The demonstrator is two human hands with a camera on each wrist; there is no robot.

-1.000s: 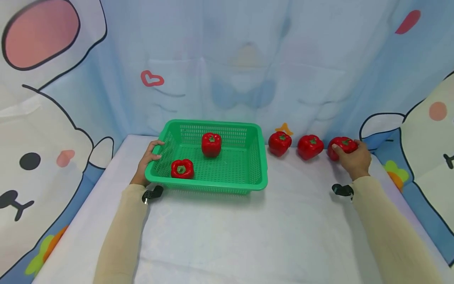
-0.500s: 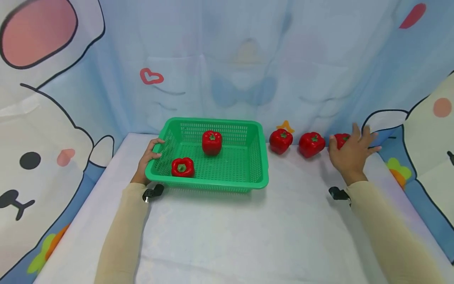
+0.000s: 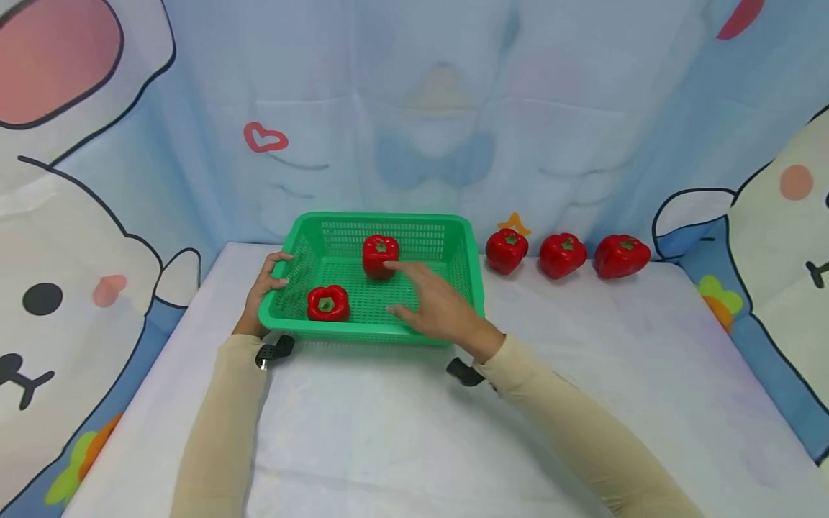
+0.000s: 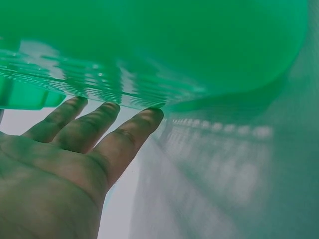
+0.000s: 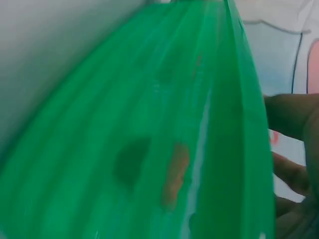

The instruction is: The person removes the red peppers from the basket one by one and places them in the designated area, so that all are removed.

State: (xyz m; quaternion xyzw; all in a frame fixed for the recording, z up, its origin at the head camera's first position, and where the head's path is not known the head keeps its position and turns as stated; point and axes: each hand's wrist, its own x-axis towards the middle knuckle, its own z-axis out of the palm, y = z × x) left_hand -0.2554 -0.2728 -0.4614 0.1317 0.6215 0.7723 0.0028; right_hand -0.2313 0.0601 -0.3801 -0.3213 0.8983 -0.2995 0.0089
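Note:
A green plastic basket (image 3: 401, 331) stands on the white cloth. My left hand (image 3: 257, 295) grips its left rim, with fingertips over the edge. In the left wrist view, more fingers (image 4: 130, 137) lie against the basket's outer wall. My right hand (image 3: 443, 306) hovers over the basket's right half, thumb and forefinger spread and holding nothing. One red bell pepper (image 3: 380, 257) stands upright inside the basket, close to my right forefinger; I cannot tell whether they touch. Another red bell pepper (image 3: 328, 304) lies at the basket's front left. The right wrist view is blurred by the green wall.
Right of the basket, three red bell peppers stand in a row along the back: the nearest pepper (image 3: 506, 251), a middle pepper (image 3: 562, 256) and a far right pepper (image 3: 622, 257). A printed cartoon curtain (image 3: 311, 65) hangs behind the white tablecloth (image 3: 363, 432).
My right hand has let go of the far right bell pepper, opened and swung left over the basket. That pepper stays in the row. My left hand has kept its hold on the rim.

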